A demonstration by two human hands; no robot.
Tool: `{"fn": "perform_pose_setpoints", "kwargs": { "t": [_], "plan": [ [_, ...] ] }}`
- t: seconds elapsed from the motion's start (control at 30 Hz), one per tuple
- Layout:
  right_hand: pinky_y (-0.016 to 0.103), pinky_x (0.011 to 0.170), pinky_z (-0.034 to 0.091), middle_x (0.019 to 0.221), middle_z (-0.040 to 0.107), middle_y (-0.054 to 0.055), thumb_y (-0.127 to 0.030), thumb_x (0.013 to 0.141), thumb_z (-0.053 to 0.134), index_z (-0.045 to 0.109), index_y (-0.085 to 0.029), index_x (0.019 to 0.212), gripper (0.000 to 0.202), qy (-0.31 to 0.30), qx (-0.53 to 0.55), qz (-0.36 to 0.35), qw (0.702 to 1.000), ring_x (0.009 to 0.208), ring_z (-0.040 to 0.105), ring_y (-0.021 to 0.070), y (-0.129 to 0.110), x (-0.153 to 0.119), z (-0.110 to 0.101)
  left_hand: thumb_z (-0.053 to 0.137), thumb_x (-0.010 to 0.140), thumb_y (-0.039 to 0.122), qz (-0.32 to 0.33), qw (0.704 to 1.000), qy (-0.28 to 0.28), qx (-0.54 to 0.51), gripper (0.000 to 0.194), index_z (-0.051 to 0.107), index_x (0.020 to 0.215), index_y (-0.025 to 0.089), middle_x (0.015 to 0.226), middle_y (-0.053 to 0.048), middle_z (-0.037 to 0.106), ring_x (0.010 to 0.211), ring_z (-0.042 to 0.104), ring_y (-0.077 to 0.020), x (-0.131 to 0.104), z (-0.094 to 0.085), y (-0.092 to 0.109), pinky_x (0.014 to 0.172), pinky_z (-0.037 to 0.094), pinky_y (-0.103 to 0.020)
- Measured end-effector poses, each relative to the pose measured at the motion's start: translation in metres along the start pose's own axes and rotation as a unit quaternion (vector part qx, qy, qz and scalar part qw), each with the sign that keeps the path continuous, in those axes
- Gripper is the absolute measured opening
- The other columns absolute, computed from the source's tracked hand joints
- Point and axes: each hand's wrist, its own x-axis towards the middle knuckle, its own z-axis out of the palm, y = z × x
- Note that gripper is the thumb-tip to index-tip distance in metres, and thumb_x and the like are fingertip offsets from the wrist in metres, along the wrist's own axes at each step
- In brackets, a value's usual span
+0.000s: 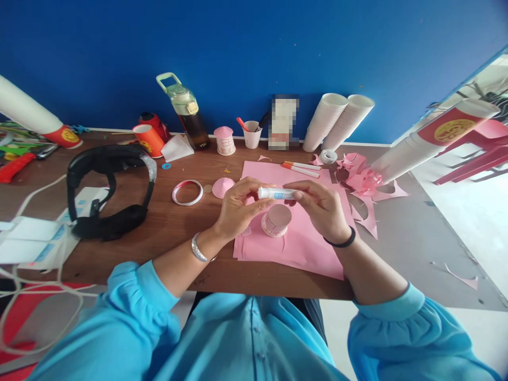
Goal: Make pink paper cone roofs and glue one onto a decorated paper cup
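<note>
A white glue stick [277, 193] with a blue label lies level between my two hands, above pink paper. My left hand [241, 205] pinches its left end between thumb and fingers. At the right end, the thumb and fingers of my right hand [320, 207] are closed on it. Just below the stick, an upside-down paper cup [274, 224] with red drawing stands on the stacked pink sheets [305, 246]. To the left of my left hand, a pink paper cone [223, 187] rests on the brown table [190, 233].
Behind stand a cup with a pink cone roof [225, 142], a pen cup [252, 136], a bottle [188, 119] and stacked paper cups [325, 121]. A tape roll [187, 192] and black headset [111, 193] lie left. Pink scraps [367, 211] lie right.
</note>
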Motion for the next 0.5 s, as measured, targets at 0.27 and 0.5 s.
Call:
{"fn": "perform_pose_setpoints", "kwargs": {
  "t": [0.27, 0.5],
  "plan": [
    [0.041, 0.088, 0.06, 0.101, 0.079, 0.004, -0.031, 0.091, 0.076, 0.074, -0.026, 0.104, 0.014, 0.045, -0.031, -0.091, 0.994, 0.098, 0.074, 0.0218, 0.0082, -0.0007, 0.0019, 0.087, 0.079, 0.039, -0.031, 0.999, 0.02, -0.009, 0.021, 0.08, 0.095, 0.027, 0.092, -0.001, 0.073, 0.087, 0.065, -0.0161, -0.0018, 0.001, -0.0025, 0.079, 0.053, -0.031],
    [0.048, 0.102, 0.057, 0.101, 0.079, 0.004, -0.033, 0.088, 0.08, 0.074, -0.028, 0.103, 0.017, 0.075, -0.049, -0.113, 0.99, 0.099, 0.074, 0.0235, 0.0044, -0.0009, 0.0023, 0.085, 0.08, 0.043, -0.049, 0.998, 0.023, -0.026, 0.023, 0.078, 0.091, 0.025, 0.092, -0.001, 0.071, 0.086, 0.065, -0.0155, -0.0017, 0.0, -0.004, 0.077, 0.054, -0.031]
  ]
}}
